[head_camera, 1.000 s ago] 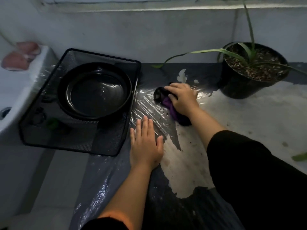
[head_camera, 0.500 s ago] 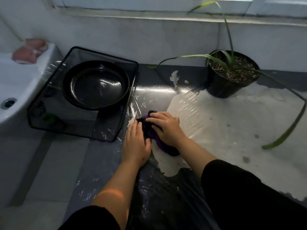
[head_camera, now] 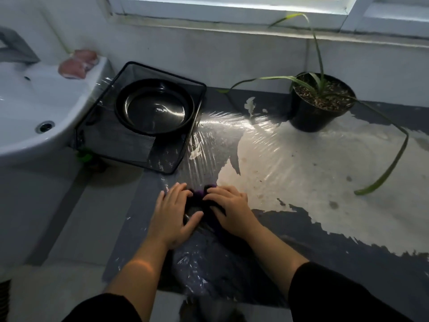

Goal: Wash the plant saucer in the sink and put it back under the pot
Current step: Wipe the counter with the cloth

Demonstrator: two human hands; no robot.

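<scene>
The round black plant saucer point(head_camera: 154, 110) lies in a black mesh tray point(head_camera: 167, 165) beside the white sink point(head_camera: 34, 108). The black pot point(head_camera: 318, 112) with a long-leaved plant stands on the floor sheet at the right, with no saucer under it. A dark purple cloth point(head_camera: 199, 196) lies on the plastic-covered surface between my hands. My left hand point(head_camera: 174, 214) presses on the cloth's left side. My right hand point(head_camera: 229, 208) grips its right side.
Clear plastic film point(head_camera: 232, 135) covers a grey sheet with pale worn patches point(head_camera: 301, 173). Pink soap pieces point(head_camera: 77, 63) sit on the sink's rim. A wall and window ledge point(head_camera: 232, 22) run along the back. One long leaf point(head_camera: 392, 163) droops onto the floor at right.
My right hand dragged the cloth from near the pot back toward me. My left hand came onto the cloth. The view pulled back and tilted up.
</scene>
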